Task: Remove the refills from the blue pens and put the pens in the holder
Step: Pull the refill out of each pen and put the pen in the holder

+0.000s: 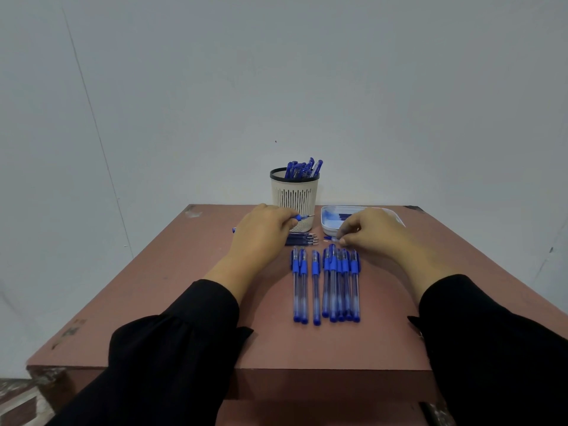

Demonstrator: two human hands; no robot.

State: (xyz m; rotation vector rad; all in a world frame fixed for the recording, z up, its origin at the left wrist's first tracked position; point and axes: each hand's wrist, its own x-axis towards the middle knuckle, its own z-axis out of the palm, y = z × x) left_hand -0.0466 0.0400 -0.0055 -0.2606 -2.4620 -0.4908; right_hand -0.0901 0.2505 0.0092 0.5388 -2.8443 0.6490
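Note:
My left hand (pixel 265 231) grips an uncapped blue pen (pixel 302 216) lying across the table, its tip pointing right in front of the holder. My right hand (pixel 373 232) pinches a small blue pen part (pixel 330 239) just above the row of pens. Several capped blue pens (pixel 325 284) lie side by side in the middle of the brown table (pixel 184 302). A small pile of dark refills (pixel 302 239) lies between my hands. The beige slotted holder (pixel 295 195) at the back has several blue pens standing in it.
A shallow white tray (pixel 330 221) with small blue parts sits right of the holder, partly behind my right hand. A grey wall stands close behind the table. The table's front edge lies between my black sleeves.

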